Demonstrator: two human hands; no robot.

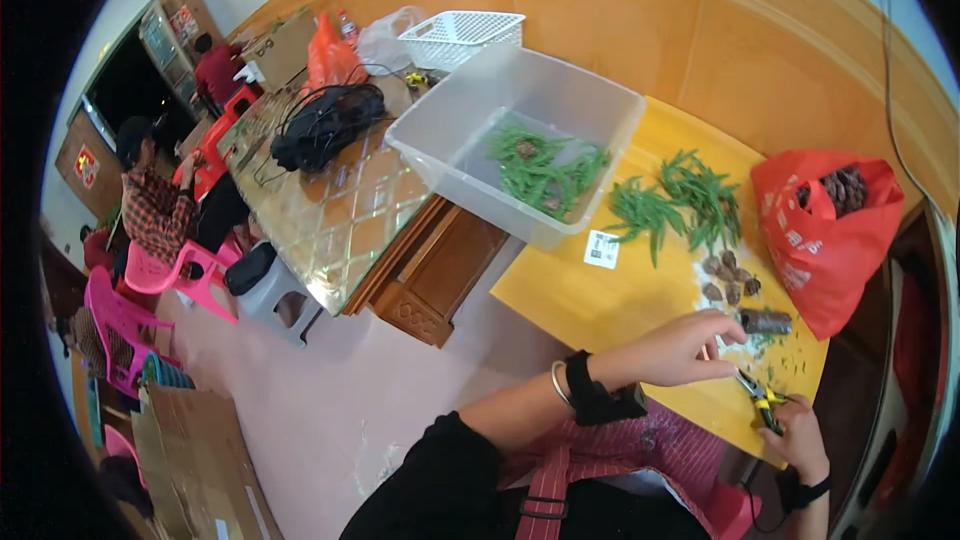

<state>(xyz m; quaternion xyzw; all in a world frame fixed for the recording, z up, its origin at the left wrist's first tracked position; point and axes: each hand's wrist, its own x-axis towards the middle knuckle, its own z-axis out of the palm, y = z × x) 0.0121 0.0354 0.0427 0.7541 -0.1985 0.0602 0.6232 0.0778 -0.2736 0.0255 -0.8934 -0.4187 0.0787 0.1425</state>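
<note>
The right hand [797, 437], at the lower right of the frame, grasps a pair of pliers [766, 406] with yellow and black handles, the nose tilted up toward the left hand [695, 348]. That hand reaches in from the lower middle, forearm slanting up to the right, fingers bent just beside the nose of the pliers; whether it pinches anything is hard to make out, and I cannot tell. The right forearm is cut off by the lower edge

Around the hands spreads a yellow desk [560, 292], tilted across the right of the frame. Just above the left hand lie a dark cylinder [768, 322], partly hidden by the fingers, and loose pine cones [730, 278]; farther up are green sprigs [697, 202] and a white card [601, 249]. A red bag [828, 255] stands at the right, its lower contents hidden. A clear bin [450, 155] with more greenery sits at upper middle

Beyond, a glass-topped table [335, 225] fills the left of centre, over a pale floor [330, 380]. Pink chairs [120, 325] and a seated person [158, 202] are at far left, under a wood-panelled wall [620, 0] curving across the top
</note>
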